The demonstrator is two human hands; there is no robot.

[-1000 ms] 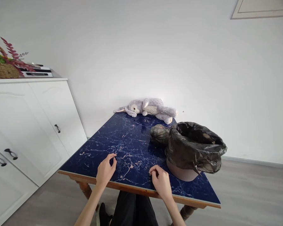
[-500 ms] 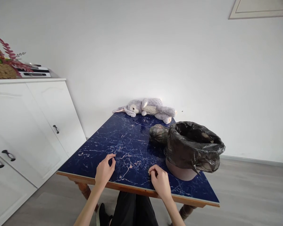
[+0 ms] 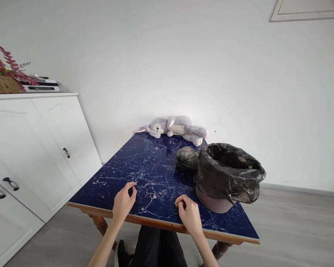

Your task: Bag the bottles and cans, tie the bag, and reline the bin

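Both my hands rest on the near edge of a dark blue marbled table [image 3: 144, 163]. My left hand [image 3: 124, 202] lies with its fingers loosely curled and the fingertips on the tabletop, holding nothing. My right hand [image 3: 189, 215] lies knuckles up with the fingers curled under, also empty. Just right of my right hand stands a small pinkish bin [image 3: 214, 204] lined with a black rubbish bag [image 3: 229, 172] that spills over its rim. A tied, filled bag [image 3: 187, 158] lies against the bin's far left side.
A grey plush rabbit [image 3: 172, 128] lies at the table's far edge by the white wall. A white cabinet [image 3: 30, 144] with black handles stands on the left, bearing a wicker basket [image 3: 2, 83] of flowers. Grey floor surrounds the table.
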